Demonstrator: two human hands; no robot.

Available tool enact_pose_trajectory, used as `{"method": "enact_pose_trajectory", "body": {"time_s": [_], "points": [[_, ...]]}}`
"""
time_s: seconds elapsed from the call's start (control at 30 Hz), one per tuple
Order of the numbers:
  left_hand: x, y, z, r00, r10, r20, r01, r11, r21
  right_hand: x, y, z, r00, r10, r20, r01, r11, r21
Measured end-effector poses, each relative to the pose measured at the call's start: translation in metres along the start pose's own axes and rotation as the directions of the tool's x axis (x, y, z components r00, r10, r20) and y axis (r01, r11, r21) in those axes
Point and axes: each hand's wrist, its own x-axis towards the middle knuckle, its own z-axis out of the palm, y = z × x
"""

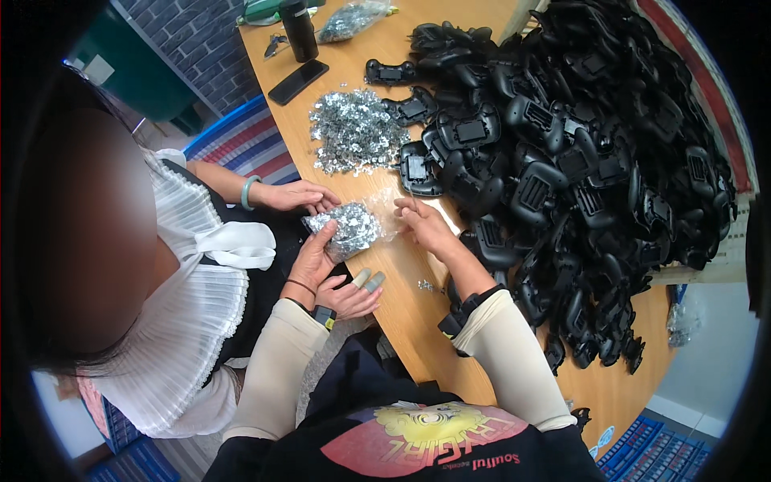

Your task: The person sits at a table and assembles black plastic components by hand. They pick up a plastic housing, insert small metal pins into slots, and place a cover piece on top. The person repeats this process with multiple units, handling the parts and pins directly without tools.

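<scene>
A clear plastic bag [353, 230] filled with small shiny metal pieces is at the table's left edge. My left hand [314, 255] grips its filled end, thumb over the top. My right hand [427, 226] has its fingers pinched at the loose, see-through end of the bag, just left of the black shells. A co-worker's hand [295, 195] with a pale bangle is beside the bag's far left side. Another hand [350, 299], with covers on two fingers, is below my left wrist and seems to be the co-worker's.
A heap of metal pieces [353, 132] lies farther back on the wooden table [393, 317]. Black game-controller shells [538, 185] pile up across the right. A phone [299, 82], a dark bottle [298, 32] and another filled bag [353, 20] are at the back. The co-worker sits close on my left.
</scene>
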Motion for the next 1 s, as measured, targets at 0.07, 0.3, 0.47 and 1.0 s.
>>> {"method": "enact_pose_trajectory", "body": {"time_s": [0.07, 0.3, 0.47, 1.0], "points": [[0.003, -0.003, 0.003, 1.000, 0.002, 0.001, -0.002, 1.000, -0.016, 0.006, 0.014, -0.003, 1.000, -0.015, -0.001, 0.015, 0.996, -0.083], [0.003, -0.002, 0.005, 1.000, -0.007, -0.025, 0.006, 0.999, -0.043, -0.003, 0.016, 0.000, 1.000, 0.001, 0.001, -0.001, 1.000, -0.031], [0.003, -0.003, 0.010, 1.000, -0.007, -0.012, 0.007, 0.999, 0.039, 0.001, 0.011, -0.006, 0.995, 0.101, 0.006, -0.099, 0.983, -0.153], [0.012, 0.002, 0.053, 0.993, 0.116, -0.012, -0.079, 0.745, 0.662, 0.010, 0.041, -0.006, 0.881, -0.324, -0.346, 0.156, 0.888, -0.433]]}}
